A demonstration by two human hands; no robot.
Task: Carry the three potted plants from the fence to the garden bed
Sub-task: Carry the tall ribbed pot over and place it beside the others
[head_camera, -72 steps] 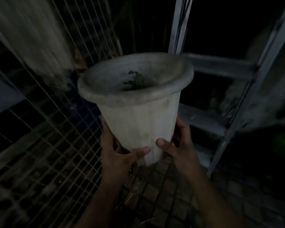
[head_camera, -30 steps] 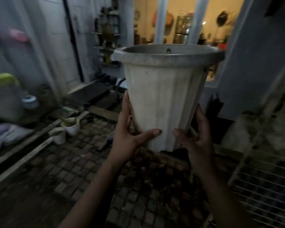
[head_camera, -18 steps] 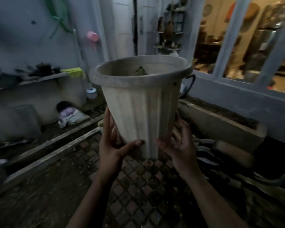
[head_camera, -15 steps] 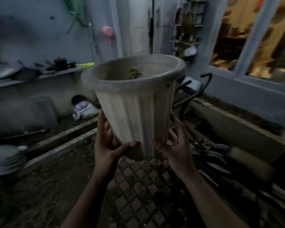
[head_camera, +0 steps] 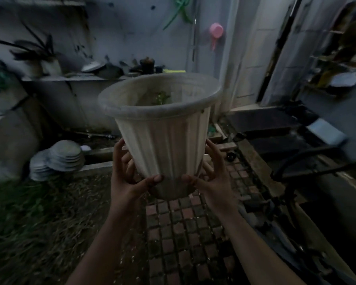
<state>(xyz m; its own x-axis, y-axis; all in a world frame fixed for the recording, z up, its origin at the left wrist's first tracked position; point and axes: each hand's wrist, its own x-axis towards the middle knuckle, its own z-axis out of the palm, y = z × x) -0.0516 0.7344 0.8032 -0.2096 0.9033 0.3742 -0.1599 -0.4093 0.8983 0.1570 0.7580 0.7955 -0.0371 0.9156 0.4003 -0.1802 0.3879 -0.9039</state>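
Note:
A tall, ribbed, off-white plant pot with a wide rolled rim is held up in front of me at chest height. A small green plant shows deep inside it. My left hand clasps the pot's lower left side, thumb across the front. My right hand clasps the lower right side the same way. The pot hangs over a brick-paved path. A bed of grass and dry leaves lies to the left of the path.
Stacked pale dishes sit at the bed's far edge by a wooden border. A shelf with pots and plants runs along the back wall. A dark bicycle stands on the right. A pink scoop hangs on the wall.
My view has swung left, away from the wire fence and the lit window, toward the back wall and the grassy bed. The pot stays in both hands and is tilted a little more toward me.

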